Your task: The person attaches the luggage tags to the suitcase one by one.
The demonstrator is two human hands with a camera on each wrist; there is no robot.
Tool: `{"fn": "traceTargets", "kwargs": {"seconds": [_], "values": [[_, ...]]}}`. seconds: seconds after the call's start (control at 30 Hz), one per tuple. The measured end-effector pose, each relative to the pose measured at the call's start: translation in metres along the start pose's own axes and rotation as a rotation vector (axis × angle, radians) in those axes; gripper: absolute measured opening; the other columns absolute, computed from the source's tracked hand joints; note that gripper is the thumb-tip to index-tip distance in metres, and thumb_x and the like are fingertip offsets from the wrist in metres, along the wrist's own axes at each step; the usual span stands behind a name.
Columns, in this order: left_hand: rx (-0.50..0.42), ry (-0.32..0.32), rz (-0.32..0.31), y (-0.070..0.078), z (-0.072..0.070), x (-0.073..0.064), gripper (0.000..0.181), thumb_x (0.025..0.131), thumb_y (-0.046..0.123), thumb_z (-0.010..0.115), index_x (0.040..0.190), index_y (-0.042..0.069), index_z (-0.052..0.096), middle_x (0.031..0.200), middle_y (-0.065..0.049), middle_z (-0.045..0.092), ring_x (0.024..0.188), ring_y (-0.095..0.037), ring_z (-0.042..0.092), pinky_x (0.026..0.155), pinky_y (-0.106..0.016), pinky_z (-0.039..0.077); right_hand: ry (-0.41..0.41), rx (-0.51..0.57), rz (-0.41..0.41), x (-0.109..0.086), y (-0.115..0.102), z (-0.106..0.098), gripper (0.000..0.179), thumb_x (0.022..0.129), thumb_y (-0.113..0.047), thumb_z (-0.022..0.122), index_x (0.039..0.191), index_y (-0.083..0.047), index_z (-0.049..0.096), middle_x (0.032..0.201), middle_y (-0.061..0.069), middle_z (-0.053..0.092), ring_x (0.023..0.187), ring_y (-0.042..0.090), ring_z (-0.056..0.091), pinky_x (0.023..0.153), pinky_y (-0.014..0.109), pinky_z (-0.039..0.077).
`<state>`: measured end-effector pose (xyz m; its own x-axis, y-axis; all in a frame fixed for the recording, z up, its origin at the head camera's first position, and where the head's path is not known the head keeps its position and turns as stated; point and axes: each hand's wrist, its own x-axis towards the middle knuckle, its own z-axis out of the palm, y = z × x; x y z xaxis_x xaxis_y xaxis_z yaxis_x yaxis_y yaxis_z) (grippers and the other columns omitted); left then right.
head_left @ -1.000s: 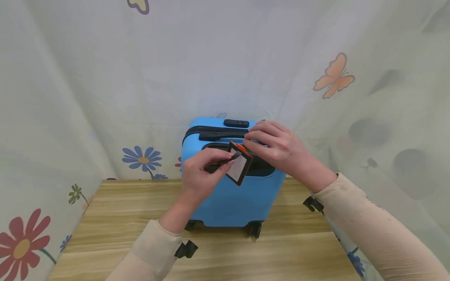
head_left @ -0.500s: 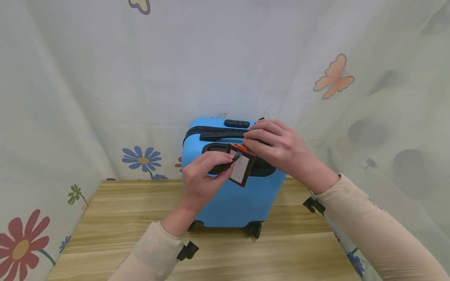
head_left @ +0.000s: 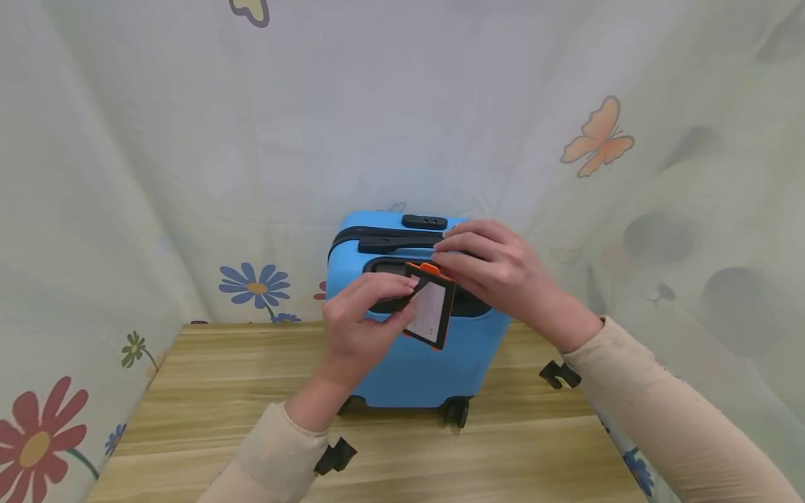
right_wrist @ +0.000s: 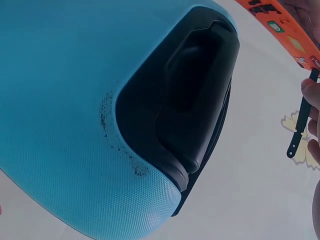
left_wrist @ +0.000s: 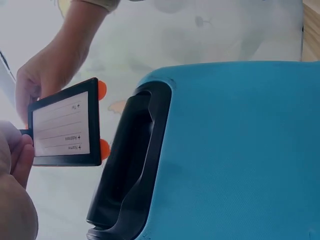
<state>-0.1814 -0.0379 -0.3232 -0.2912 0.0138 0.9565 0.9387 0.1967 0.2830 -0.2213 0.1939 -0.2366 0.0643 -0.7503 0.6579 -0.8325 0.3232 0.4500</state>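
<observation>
A luggage tag (head_left: 431, 312), orange with a black frame and a white card, hangs in front of the blue suitcase (head_left: 415, 370). Printed lines for name, address and tel show on the card (left_wrist: 61, 125) in the left wrist view. My left hand (head_left: 361, 314) pinches the tag's black strap (right_wrist: 300, 120), whose holed end sticks out past the fingers. My right hand (head_left: 503, 262) holds the tag at its upper orange end, fingers partly hidden behind it in the left wrist view. Close below lies the suitcase's black side handle (right_wrist: 192, 100).
The suitcase stands on its wheels (head_left: 455, 412) on a wood-grain table (head_left: 251, 391). A black combination lock (head_left: 424, 221) sits on its far side. Behind hangs a pale curtain (head_left: 377, 105) with flowers and butterflies. Black clips (head_left: 336, 455) stick out near both sleeves.
The luggage tag has swung lower and turned more upright, its card facing me more. My right hand has shifted slightly down with it. My left hand keeps its pinch on the strap.
</observation>
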Motion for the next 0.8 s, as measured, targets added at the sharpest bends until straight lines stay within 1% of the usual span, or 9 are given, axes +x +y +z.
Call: {"fn": "traceTargets", "kwargs": {"seconds": [0.3, 0.4, 0.47, 0.53, 0.6, 0.67, 0.73, 0.8], "values": [[-0.040, 0.045, -0.046, 0.004, -0.002, 0.003, 0.025, 0.080, -0.012, 0.085, 0.101, 0.001, 0.077, 0.104, -0.013, 0.080, 0.096, -0.027, 0.077, 0.086, -0.025, 0.062, 0.009, 0.015, 0.009, 0.002, 0.000, 0.002, 0.023, 0.093, -0.013, 0.085, 0.113, -0.003, 0.080, 0.112, 0.014, 0.078, 0.107, 0.035, 0.072, 0.096, 0.047, 0.061], [-0.045, 0.058, -0.058, 0.004, -0.002, 0.003, 0.027, 0.080, -0.012, 0.086, 0.102, 0.001, 0.077, 0.104, -0.013, 0.079, 0.096, -0.027, 0.077, 0.085, -0.024, 0.063, 0.014, 0.002, 0.013, 0.001, 0.000, 0.002, 0.026, 0.093, -0.013, 0.085, 0.117, -0.002, 0.079, 0.117, 0.015, 0.077, 0.110, 0.035, 0.071, 0.097, 0.047, 0.060], [-0.050, 0.063, -0.063, 0.003, -0.002, 0.002, 0.027, 0.079, -0.013, 0.086, 0.102, 0.001, 0.077, 0.103, -0.013, 0.079, 0.096, -0.027, 0.076, 0.084, -0.024, 0.063, 0.021, -0.003, 0.031, 0.000, 0.001, 0.002, 0.030, 0.094, -0.014, 0.085, 0.120, -0.002, 0.078, 0.120, 0.016, 0.077, 0.113, 0.036, 0.071, 0.097, 0.048, 0.060], [-0.048, 0.068, -0.064, 0.002, -0.002, 0.002, 0.028, 0.079, -0.013, 0.086, 0.101, 0.001, 0.077, 0.103, -0.013, 0.079, 0.096, -0.026, 0.076, 0.084, -0.024, 0.063, 0.036, 0.011, 0.071, -0.002, 0.002, 0.003, 0.034, 0.096, -0.019, 0.083, 0.124, -0.001, 0.076, 0.123, 0.016, 0.076, 0.115, 0.036, 0.070, 0.097, 0.048, 0.060], [-0.043, 0.071, -0.063, 0.000, -0.002, 0.001, 0.028, 0.079, -0.013, 0.086, 0.101, 0.001, 0.077, 0.102, -0.013, 0.079, 0.095, -0.026, 0.076, 0.084, -0.024, 0.063, 0.057, 0.049, 0.138, -0.005, 0.003, 0.004, 0.037, 0.099, -0.025, 0.080, 0.126, 0.000, 0.075, 0.125, 0.016, 0.075, 0.118, 0.036, 0.068, 0.098, 0.048, 0.059], [-0.032, 0.072, -0.065, -0.002, -0.002, 0.000, 0.027, 0.079, -0.013, 0.087, 0.101, 0.001, 0.078, 0.102, -0.013, 0.080, 0.094, -0.026, 0.076, 0.084, -0.023, 0.062, 0.075, 0.098, 0.215, -0.007, 0.004, 0.005, 0.041, 0.103, -0.033, 0.075, 0.128, -0.001, 0.074, 0.127, 0.016, 0.074, 0.120, 0.036, 0.066, 0.102, 0.044, 0.057], [-0.019, 0.069, -0.070, -0.005, -0.002, -0.002, 0.027, 0.079, -0.012, 0.087, 0.101, 0.002, 0.078, 0.102, -0.013, 0.080, 0.094, -0.026, 0.076, 0.084, -0.023, 0.062, 0.073, 0.135, 0.287, -0.009, 0.004, 0.006, 0.048, 0.105, -0.041, 0.069, 0.132, -0.001, 0.072, 0.131, 0.016, 0.072, 0.123, 0.036, 0.064, 0.107, 0.041, 0.053], [-0.002, 0.065, -0.080, -0.007, -0.001, -0.004, 0.027, 0.080, -0.011, 0.087, 0.101, 0.002, 0.078, 0.103, -0.012, 0.080, 0.094, -0.026, 0.076, 0.084, -0.022, 0.062, 0.059, 0.155, 0.338, -0.009, 0.004, 0.007, 0.054, 0.106, -0.046, 0.066, 0.135, -0.002, 0.070, 0.136, 0.016, 0.070, 0.126, 0.035, 0.062, 0.109, 0.040, 0.051]]}}
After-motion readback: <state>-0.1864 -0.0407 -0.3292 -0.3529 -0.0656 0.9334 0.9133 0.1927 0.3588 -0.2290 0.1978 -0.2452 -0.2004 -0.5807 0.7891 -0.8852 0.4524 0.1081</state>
